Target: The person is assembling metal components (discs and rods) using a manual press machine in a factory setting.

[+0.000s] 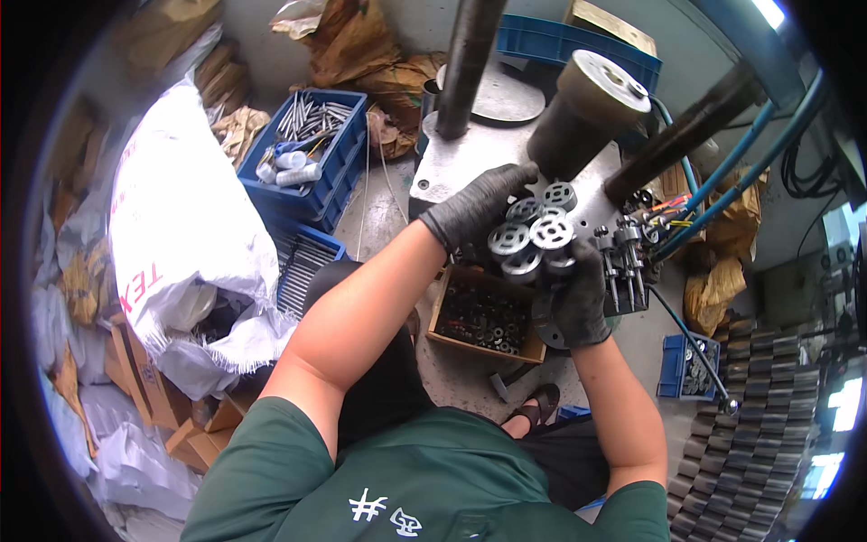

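Note:
Several round, slotted grey metal discs (550, 232) sit clustered between my two hands at the near edge of a machine's metal plate. My left hand (483, 206), in a dark glove, presses along the left and far side of the cluster, its fingers together. From the near right, my gloved right hand (581, 300) curls against the discs, with its fingertips partly hidden. Just beyond the cluster stands a thick dark cylinder (578, 113) with a pale round top. Whether the plate bears part of the discs' weight, I cannot tell.
Below the discs is a box of small dark parts (485, 316). Metal fixtures with pins (623, 262) stand right of my right hand. Dark columns (470, 68) rise from the plate (433, 172). Blue bins (302, 154) and a white sack (194, 208) lie left; stacked metal cylinders (759, 397) right.

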